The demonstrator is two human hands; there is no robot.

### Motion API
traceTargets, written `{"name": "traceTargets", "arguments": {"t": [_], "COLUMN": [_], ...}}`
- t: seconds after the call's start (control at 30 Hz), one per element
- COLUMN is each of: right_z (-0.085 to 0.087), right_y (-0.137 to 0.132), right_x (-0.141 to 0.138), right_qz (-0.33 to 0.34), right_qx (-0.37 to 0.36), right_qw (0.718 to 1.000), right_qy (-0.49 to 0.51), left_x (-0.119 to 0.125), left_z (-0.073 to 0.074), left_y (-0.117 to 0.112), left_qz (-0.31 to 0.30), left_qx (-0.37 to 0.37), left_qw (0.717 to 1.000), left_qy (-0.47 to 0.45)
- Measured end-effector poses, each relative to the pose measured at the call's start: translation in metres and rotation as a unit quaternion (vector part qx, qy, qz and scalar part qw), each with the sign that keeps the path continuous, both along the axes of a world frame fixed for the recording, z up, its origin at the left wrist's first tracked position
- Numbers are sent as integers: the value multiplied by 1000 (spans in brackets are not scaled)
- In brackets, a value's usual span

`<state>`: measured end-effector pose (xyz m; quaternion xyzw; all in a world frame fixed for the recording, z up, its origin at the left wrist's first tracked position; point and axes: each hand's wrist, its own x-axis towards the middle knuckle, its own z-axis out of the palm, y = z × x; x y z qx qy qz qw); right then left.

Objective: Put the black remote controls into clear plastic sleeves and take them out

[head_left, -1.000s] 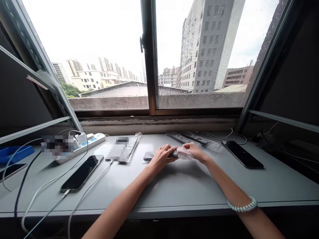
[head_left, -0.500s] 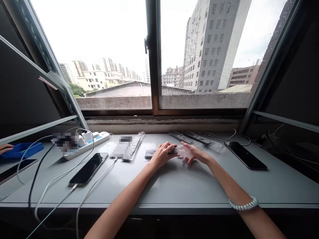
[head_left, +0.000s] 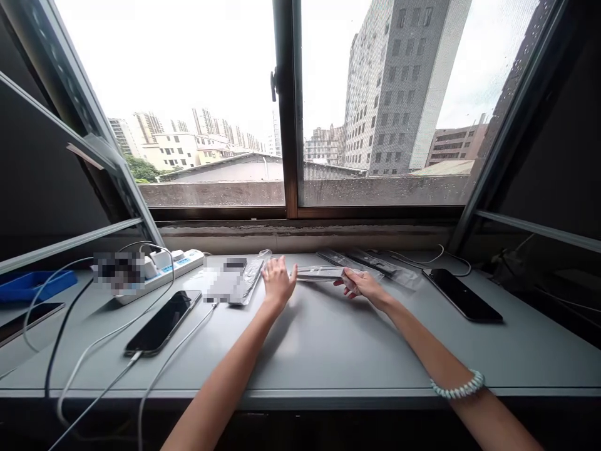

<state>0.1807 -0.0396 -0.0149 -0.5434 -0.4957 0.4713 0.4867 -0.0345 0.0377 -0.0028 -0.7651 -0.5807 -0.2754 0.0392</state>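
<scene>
A clear plastic bag with a long, flat, dark item in it [head_left: 320, 272] stretches between my hands, over the middle of the table. My right hand [head_left: 360, 285] is closed around its right end, where the plastic looks crumpled. At the bag's left end is my left hand [head_left: 278, 282], seen from the back, fingers extended and thumb apart. The thumb meets the bag's edge; what lies behind the palm is hidden. Close behind my right hand lie bagged dark strips [head_left: 370, 260]. A flat bagged package [head_left: 246, 285] lies left of my left hand.
A plugged-in phone [head_left: 164, 322] and a white power strip [head_left: 185, 262] with trailing cables [head_left: 98, 341] occupy the left side. Another phone [head_left: 462, 294] lies at the right. A blue tray [head_left: 37, 287] stands far left. The window [head_left: 291, 125] rises behind the table.
My left hand has moved left, and its fingers have straightened. The bagged item now shows lengthwise between my hands. My right hand has closed on its end. A hand at the far left has gone from view.
</scene>
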Motion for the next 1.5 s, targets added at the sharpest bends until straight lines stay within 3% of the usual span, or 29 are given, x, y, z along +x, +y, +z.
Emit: {"name": "traceTargets", "arguments": {"t": [0.07, 0.13, 0.3, 0.47, 0.6, 0.8, 0.93, 1.07, 1.17, 1.23, 1.3, 1.4, 1.5], "right_z": [-2, -4, -7, -12, -18, -17, -13, -10, -4, -2, -2, -10, -22], "right_y": [-1, -1, 0, 4, 6, 10, 7, 0, -3, -2, 2, 9, 12], "right_x": [-1, -2, -1, 3, 6, 12, 7, -4, -7, -3, 6, 21, 29], "right_qz": [17, 41, 71, -17, -69, -154, -85, 39, 80, 48, -43, -161, -160], "right_qx": [-27, -50, -17, 23, 50, 52, 15, -28, -9, 23, 78, 143, 108], "right_qw": [999, 997, 990, 983, 974, 972, 995, 998, 996, 995, 982, 930, 893], "right_qy": [-6, -40, -120, -181, -210, -167, -59, -40, -42, -85, -166, -299, -406], "left_x": [-8, -14, -22, -31, -29, -31, -33, -25, -15, -10, -7, -4, -2], "left_z": [-3, -5, -1, 3, 3, 0, 4, 10, 8, 5, 2, -2, -3], "left_y": [7, 10, 12, 17, 16, 14, 13, 6, 0, -1, -1, 1, 1], "left_qz": [90, 134, 105, 167, 120, 158, 133, 92, 34, 2, -15, -25, -49], "left_qx": [-52, -88, -79, -90, -74, -101, -113, -182, -198, -183, -177, -170, -161], "left_qw": [994, 986, 988, 977, 984, 979, 981, 976, 978, 983, 984, 984, 983], "left_qy": [24, 55, 79, 93, 107, 86, 87, 73, 57, 33, -6, -51, -71]}}
